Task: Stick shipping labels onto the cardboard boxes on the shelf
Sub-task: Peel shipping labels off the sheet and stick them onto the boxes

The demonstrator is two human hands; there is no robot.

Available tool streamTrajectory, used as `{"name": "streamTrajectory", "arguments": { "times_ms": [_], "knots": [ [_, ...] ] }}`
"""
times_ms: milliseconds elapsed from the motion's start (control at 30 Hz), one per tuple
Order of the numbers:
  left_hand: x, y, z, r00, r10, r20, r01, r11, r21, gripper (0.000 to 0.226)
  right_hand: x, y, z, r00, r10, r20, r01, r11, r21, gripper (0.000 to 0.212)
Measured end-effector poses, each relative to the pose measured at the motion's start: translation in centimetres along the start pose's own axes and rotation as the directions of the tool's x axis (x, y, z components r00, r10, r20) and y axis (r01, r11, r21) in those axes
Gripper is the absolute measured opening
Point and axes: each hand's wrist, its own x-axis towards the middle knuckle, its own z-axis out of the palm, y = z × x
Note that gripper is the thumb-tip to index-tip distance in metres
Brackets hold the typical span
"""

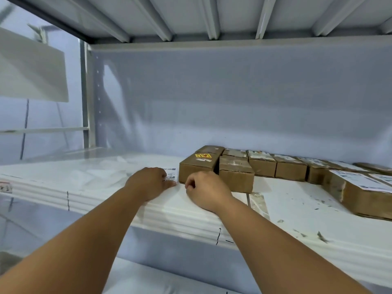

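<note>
Looking into a white metal shelf [101, 177], straight ahead of me. The surface is glossy on the left and scuffed with dark flecks [320, 235] on the right. Black pen marks [218, 236] on its ribbed front edge. Back panel [212, 98] is plain, pale grey-blue, with a soft glare streak toward its left side. Overhead is the underside of the next board [191, 13], stiffened by ribs running front to back. In the left corner, a grey upright post [86, 98] with a row of small holes. Past the post, a white slanted panel [31, 68] and a thin horizontal rail [42, 130], both blurred. Below me, a lower board [159, 281], also white. Light is even and cool, with a bluish cast.
</note>
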Motion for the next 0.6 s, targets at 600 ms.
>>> {"name": "streamTrajectory", "arguments": {
  "times_ms": [600],
  "knots": [
    [-1.4, 1.5, -0.8, 0.948, 0.040, -0.317, 0.002, 0.992, 0.130, 0.006, -0.4, 0.1, -0.2, 0.994, 0.097, -0.040, -0.086, 0.972, 0.217, 0.027]
  ]
}}
